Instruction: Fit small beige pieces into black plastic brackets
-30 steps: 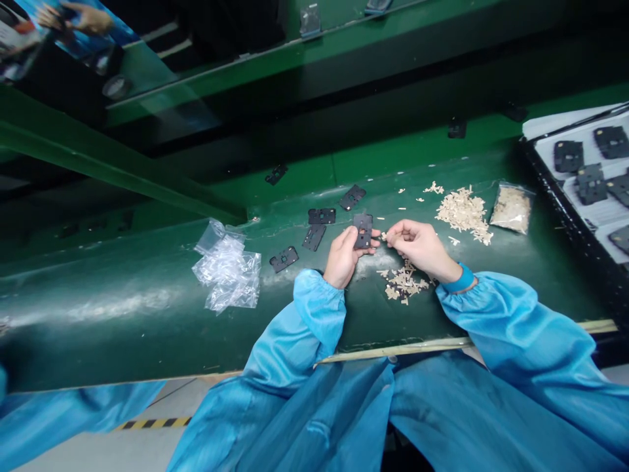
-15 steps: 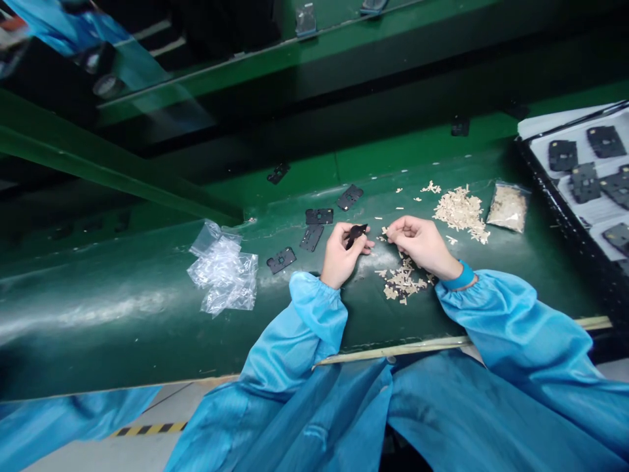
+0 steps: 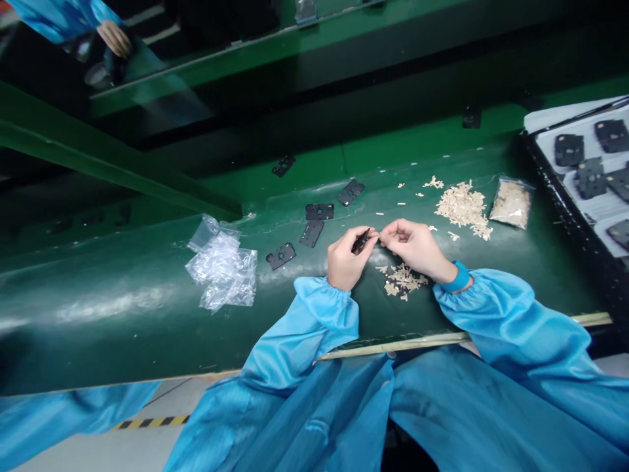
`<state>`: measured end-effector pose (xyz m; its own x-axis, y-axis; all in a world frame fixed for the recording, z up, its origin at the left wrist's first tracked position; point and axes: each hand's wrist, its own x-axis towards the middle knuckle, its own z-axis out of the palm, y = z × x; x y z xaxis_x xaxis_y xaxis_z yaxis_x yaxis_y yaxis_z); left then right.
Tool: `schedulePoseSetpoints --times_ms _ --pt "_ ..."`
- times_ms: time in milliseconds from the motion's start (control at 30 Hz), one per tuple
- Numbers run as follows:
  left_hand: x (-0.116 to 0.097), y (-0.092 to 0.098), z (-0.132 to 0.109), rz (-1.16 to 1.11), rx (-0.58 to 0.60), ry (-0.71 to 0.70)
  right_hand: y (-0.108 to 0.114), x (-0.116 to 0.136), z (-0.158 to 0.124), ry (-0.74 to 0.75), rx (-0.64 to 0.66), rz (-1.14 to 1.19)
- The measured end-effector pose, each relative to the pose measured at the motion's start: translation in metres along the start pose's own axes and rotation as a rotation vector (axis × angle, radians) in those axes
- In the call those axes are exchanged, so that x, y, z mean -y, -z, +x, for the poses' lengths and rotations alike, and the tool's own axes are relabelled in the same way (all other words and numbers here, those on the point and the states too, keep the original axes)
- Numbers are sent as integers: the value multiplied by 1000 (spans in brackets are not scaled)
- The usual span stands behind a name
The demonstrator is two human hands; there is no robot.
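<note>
My left hand is closed around a black plastic part, seen nearly edge-on and partly covered by the fingers. Touching its fingertips from the right is my right hand, thumb and fingers pinched together; whatever lies in the pinch is too small and covered to make out. Just below the hands is a small pile of beige strip-like pieces, with some dark bits among them. A larger heap of similar beige pieces lies beyond my right hand, beside a clear bag of them.
Several flat black plastic parts lie left of my hands on the green bench. Clear plastic bags are piled further left. At the right stands a black-edged tray with more black parts. Another person's hand shows at the upper left.
My right hand has moved left and my left hand slightly right, so their fingertips now meet. The black part has turned in my left hand. Another person's hand has appeared at the upper left.
</note>
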<state>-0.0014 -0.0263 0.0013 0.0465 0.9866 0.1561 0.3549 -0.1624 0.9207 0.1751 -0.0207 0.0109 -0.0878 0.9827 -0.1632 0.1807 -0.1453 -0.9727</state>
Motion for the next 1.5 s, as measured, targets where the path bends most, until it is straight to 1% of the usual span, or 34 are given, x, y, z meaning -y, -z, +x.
schedulePoseSetpoints --times_ms 133,267,433,600,667,767,800,867,967,1100,1167,1300,1433,1500 --pt "3 -1 2 -11 -25 -14 -3 0 -1 33 -4 -46" --pt "4 -2 4 -30 -55 -37 -5 -1 -3 106 -47 -117" --pt "4 -1 4 -5 -44 -39 -6 -1 -5 157 -58 -169" --pt "4 0 8 -79 -13 16 -3 -1 -3 162 -26 -135" --pt "5 2 13 -99 -62 55 0 1 -1 136 -23 -97" --pt "7 6 18 -102 -178 97 4 4 1 97 -32 -42" --pt "8 7 19 -100 -189 100 5 5 2 89 -28 -33" --pt "9 8 20 -91 -151 95 5 7 2 79 -17 -37" --pt "9 7 18 -95 -45 95 5 7 2 89 -5 -91" --pt "5 3 15 -255 98 150 5 7 1 168 -2 -176" --pt "3 1 15 -317 144 179 5 7 0 197 3 -218" --pt "3 1 15 -320 144 212 3 8 -2 272 -14 -321" --pt "3 1 16 -325 122 222 3 6 -4 431 -155 -449" --pt "3 1 16 -334 118 219 5 4 -5 523 -157 -500"
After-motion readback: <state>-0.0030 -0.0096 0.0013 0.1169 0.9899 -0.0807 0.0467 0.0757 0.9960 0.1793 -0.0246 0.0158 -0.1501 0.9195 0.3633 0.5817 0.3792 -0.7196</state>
